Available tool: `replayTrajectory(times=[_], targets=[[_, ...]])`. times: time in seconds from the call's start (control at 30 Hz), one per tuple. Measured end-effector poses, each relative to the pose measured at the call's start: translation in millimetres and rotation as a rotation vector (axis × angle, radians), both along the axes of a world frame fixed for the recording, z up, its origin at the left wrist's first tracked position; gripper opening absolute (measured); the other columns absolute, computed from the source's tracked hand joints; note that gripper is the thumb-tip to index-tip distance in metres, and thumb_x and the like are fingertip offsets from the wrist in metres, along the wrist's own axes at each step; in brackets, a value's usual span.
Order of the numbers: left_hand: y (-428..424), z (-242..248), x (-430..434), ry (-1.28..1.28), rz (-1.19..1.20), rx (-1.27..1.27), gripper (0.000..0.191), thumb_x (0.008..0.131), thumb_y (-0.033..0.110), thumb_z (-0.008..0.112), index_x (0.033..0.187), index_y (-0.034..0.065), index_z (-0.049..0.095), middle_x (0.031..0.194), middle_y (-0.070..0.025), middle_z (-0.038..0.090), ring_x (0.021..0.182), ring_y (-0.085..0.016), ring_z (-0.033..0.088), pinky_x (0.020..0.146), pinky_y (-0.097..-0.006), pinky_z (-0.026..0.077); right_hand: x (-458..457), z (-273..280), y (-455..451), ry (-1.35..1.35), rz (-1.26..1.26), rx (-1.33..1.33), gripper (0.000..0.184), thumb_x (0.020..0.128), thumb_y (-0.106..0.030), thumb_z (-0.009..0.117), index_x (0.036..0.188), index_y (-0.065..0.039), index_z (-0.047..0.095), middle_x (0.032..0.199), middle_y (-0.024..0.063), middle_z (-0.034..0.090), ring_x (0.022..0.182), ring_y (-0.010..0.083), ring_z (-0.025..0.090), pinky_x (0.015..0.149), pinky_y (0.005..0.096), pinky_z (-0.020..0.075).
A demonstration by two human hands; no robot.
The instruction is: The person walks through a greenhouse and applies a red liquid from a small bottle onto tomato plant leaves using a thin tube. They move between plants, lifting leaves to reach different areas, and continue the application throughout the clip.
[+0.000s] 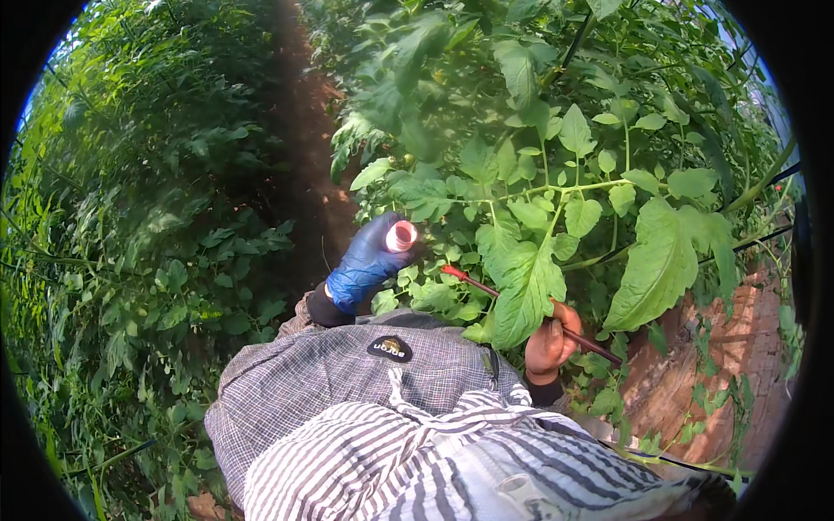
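My left hand (370,257), in a blue disposable glove, grips a small open bottle (401,236). The bottle's round mouth faces up towards me and looks pink-red inside; its body is hidden in the glove. On the right, my bare right hand (550,345) holds a thin dark-red stick (599,350), likely a brush. Its bright red tip (453,271) points left, towards the bottle but apart from it. A large tomato leaf (529,286) hangs over the stick's middle and hides part of my right fingers.
Tomato plants (573,189) rise in front and to the right, with a small green tomato (409,158) among the leaves. Another dense row (163,195) stands left of a bare soil path (311,124). Dark support lines (749,242) cross the right side above brown ground (710,345).
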State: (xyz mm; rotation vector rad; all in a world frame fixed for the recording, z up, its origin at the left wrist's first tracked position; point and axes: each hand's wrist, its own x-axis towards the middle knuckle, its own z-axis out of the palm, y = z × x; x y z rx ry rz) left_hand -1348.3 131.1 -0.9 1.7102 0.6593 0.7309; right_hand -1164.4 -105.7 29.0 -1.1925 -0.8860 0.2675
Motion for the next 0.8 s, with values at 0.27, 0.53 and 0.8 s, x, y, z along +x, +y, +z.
replayTrajectory(times=[0.27,0.53,0.8], targets=[[32,26,0,-0.099,0.092,0.03,0.03,0.078,0.015,0.079,0.099,0.0043,0.061,0.089,-0.0017,0.063,0.081,-0.009,0.059,0.075,-0.0256,0.049,2,-4,8,0.224,0.272,-0.077,0.033,0.096,-0.032,0.051,0.098,0.0,0.058,0.086,0.0137,0.057,0.07,0.0204,0.06,0.061,0.0288,0.05],[53,31,-8,-0.117,0.196,0.097,0.026,0.08,0.016,0.079,0.095,0.0056,0.061,0.086,-0.0004,0.06,0.079,-0.009,0.056,0.074,-0.0264,0.048,-3,41,46,-0.344,0.176,0.016,0.022,0.088,-0.021,0.05,0.086,-0.002,0.061,0.071,0.0098,0.065,0.055,0.0171,0.056,0.056,0.0301,0.0456],[54,14,-24,-0.129,0.362,0.068,0.025,0.08,0.013,0.079,0.097,0.0048,0.062,0.091,-0.0012,0.063,0.083,-0.01,0.059,0.076,-0.0262,0.049,15,67,102,-0.477,0.55,0.184,0.019,0.09,-0.02,0.053,0.094,-0.002,0.058,0.077,0.0117,0.063,0.061,0.022,0.056,0.057,0.0364,0.0434]])
